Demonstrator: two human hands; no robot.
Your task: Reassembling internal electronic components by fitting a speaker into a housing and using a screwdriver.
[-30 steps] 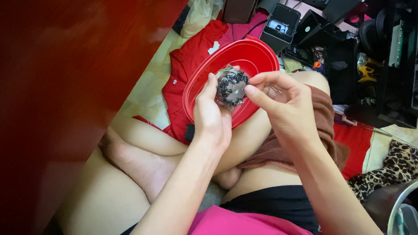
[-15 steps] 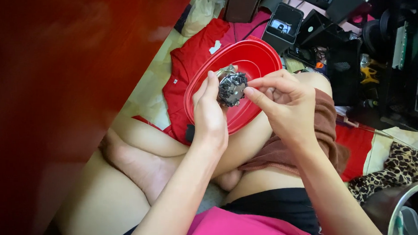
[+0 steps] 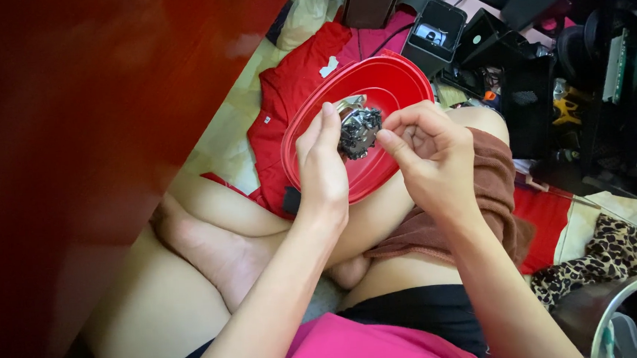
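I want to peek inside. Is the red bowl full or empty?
Nearly empty. The red bowl shows bare red inside; the dark shiny lump is held above it by the left hand and right hand.

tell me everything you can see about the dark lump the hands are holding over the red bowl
The dark lump is a small, roundish, crinkled mass, black and grey with shiny silvery glints; what it is made of cannot be told. It is held just above the red bowl. The left hand cups it from the left side, and the right hand pinches at its right edge with thumb and fingertips.
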